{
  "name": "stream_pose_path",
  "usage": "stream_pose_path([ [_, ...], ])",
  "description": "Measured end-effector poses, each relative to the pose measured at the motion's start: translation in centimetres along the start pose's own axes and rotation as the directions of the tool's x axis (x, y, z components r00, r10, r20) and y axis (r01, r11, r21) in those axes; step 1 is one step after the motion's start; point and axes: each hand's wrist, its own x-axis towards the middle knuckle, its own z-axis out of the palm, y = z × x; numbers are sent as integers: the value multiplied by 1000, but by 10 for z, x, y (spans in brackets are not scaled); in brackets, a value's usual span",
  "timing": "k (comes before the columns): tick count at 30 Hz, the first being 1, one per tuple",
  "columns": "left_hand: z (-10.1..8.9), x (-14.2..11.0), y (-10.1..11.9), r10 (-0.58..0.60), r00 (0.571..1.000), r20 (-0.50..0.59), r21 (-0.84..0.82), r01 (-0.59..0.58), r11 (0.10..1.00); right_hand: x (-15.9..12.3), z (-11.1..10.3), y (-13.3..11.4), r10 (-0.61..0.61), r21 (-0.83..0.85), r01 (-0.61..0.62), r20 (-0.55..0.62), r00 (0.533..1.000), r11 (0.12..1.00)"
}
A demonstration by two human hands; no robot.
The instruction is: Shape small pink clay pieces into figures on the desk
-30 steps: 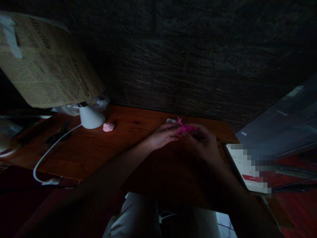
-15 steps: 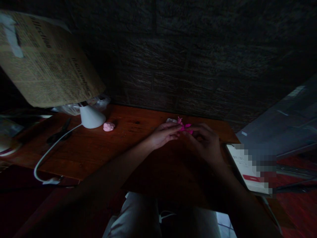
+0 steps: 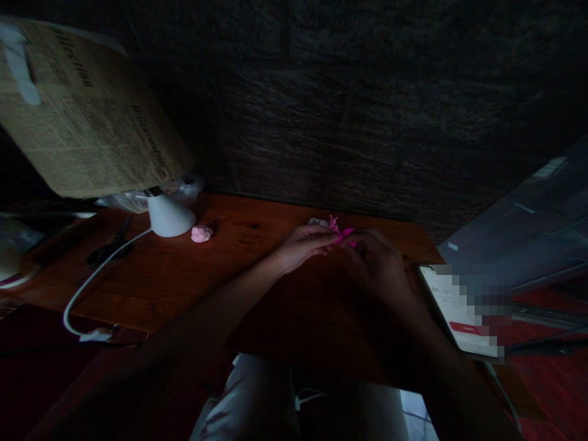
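Note:
Between my hands is a small bright pink piece (image 3: 345, 234) with petal-like lobes; its material is too small and dark to make out. My left hand (image 3: 304, 245) is closed on its left side, thumb laid along the top. From the right, my right hand (image 3: 377, 260) pinches at the piece, its fingertips partly in shadow. A paler pink, spiky bit (image 3: 333, 222) stands up just behind the left thumb. Beside it lies a whitish, crumpled-looking thing (image 3: 318, 222), half covered by the left hand.
On the wooden table (image 3: 184, 288) rests a pale pink lump (image 3: 201, 233) beside a white lamp base (image 3: 171, 215) with a paper-wrapped shade (image 3: 101, 116). Dark scissors (image 3: 110, 248) and a white cable (image 3: 76, 294) lie left. A lit phone (image 3: 452, 312) sits right; a dark wall (image 3: 298, 110) rises behind.
My right fingers have shifted slightly on the bright pink piece, and less of its right side shows. My left hand keeps its hold nearly in place.

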Motion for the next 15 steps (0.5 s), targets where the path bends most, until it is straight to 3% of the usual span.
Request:
stream_pose_path([
  [6,-3,1,0,-14,1000,20,-9,14,1000,0,-2,2,22,21,-21,-38,999,1000],
  [15,-5,1,0,5,999,40,9,-6,1000,0,-2,-1,-26,-13,26,18,1000,1000],
])
